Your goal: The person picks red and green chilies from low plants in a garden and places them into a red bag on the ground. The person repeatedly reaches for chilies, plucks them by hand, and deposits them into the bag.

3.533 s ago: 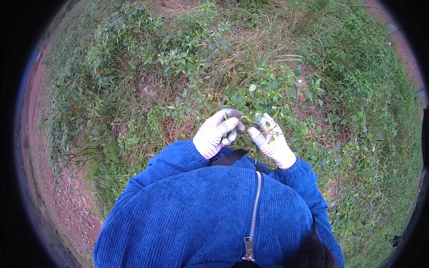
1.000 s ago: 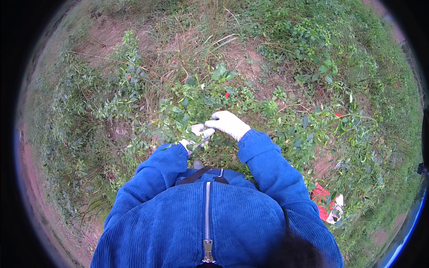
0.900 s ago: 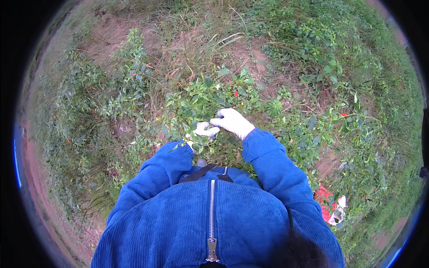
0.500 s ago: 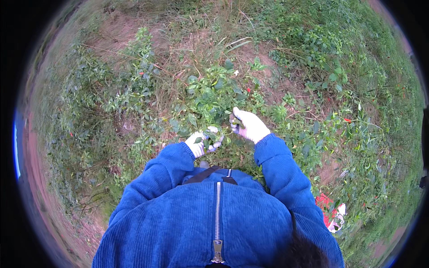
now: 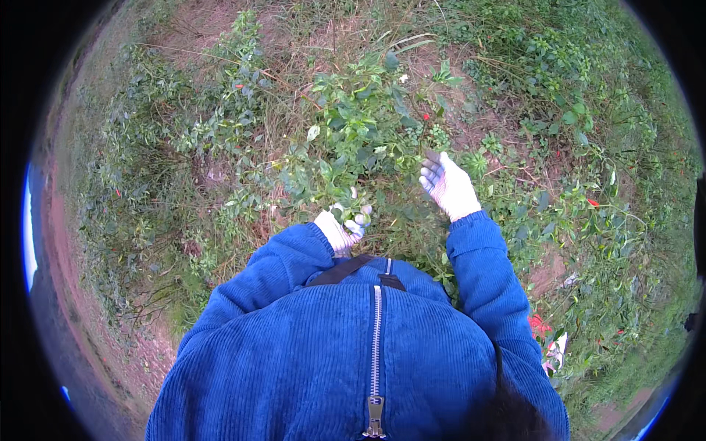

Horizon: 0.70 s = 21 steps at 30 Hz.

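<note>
My left hand (image 5: 342, 227), in a white glove, is curled in front of my jacket around some green plant pieces (image 5: 350, 215); leaves show between its fingers, and whether peppers are among them I cannot tell. To the right, my white-gloved right hand (image 5: 451, 188) is held up with its fingers apart from the thumb, at the edge of a bushy green plant (image 5: 358, 121). Nothing can be made out in its palm. A small red pepper (image 5: 426, 117) hangs in the foliage just beyond that hand.
More leafy plants (image 5: 228, 132) with specks of red grow on the left. Another red pepper (image 5: 593, 203) shows among plants on the right. A red and white thing (image 5: 557, 351), partly hidden by leaves, lies at the lower right. Dry grass and bare soil (image 5: 198, 22) lie farther off.
My right hand has moved right and a little forward, away from my left hand, and its fingers have spread. The left hand keeps its curled hold. The whole view has shifted slightly.
</note>
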Each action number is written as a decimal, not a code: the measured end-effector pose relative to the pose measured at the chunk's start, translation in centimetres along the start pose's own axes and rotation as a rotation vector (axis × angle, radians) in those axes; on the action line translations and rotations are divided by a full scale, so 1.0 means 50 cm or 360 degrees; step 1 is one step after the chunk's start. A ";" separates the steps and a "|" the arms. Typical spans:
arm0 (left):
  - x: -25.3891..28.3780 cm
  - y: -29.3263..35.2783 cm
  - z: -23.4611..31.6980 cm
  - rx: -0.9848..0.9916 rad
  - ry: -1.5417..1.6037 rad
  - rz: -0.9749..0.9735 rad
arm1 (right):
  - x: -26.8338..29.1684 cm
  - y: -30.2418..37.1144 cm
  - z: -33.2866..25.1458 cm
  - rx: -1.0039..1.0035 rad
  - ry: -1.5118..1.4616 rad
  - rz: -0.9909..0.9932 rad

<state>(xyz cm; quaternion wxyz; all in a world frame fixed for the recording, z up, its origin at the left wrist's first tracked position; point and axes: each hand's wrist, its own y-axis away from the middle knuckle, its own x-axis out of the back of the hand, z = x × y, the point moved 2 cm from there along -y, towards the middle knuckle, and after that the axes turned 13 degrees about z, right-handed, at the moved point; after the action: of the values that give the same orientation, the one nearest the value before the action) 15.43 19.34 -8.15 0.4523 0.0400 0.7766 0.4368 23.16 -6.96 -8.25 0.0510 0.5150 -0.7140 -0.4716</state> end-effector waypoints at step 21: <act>0.103 -0.114 0.024 -0.0190 0.0011 0.0799 | 0.084 0.135 0.128 0.1333 0.2351 -0.0953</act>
<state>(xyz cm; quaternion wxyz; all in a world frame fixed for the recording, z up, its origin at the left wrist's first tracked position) 15.20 18.94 -15.92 0.3286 0.2031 0.7167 0.5806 12.99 -6.13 -8.59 0.1800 0.8278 -0.4486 0.2849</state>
